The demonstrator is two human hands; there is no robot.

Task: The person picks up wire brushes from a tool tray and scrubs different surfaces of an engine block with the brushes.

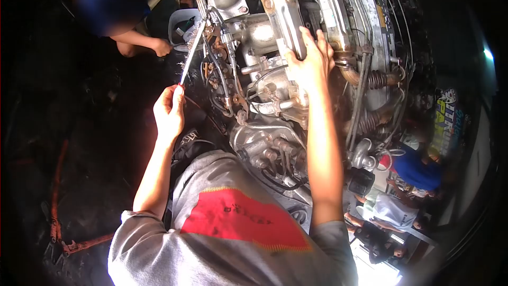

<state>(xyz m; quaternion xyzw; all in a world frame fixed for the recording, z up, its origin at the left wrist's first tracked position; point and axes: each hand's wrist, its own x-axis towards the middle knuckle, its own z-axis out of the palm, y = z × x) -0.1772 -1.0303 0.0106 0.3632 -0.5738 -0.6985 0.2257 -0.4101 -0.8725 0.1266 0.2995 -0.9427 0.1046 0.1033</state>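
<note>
In the head view, my left hand is closed round the handle of a long metal tool. The tool's shaft slants up and right, its far end beside the wiring and hoses at the left side of a large engine. My right hand rests on the engine with its fingers spread, next to a long metal cover. Hoses and rusty pipes lie around both hands. What the tool's tip touches is too small to tell.
A co-worker's hand is near a grey bucket at the upper left. Red-handled long tools lie on the dark floor at lower left. Other people are at the lower right, beyond the engine.
</note>
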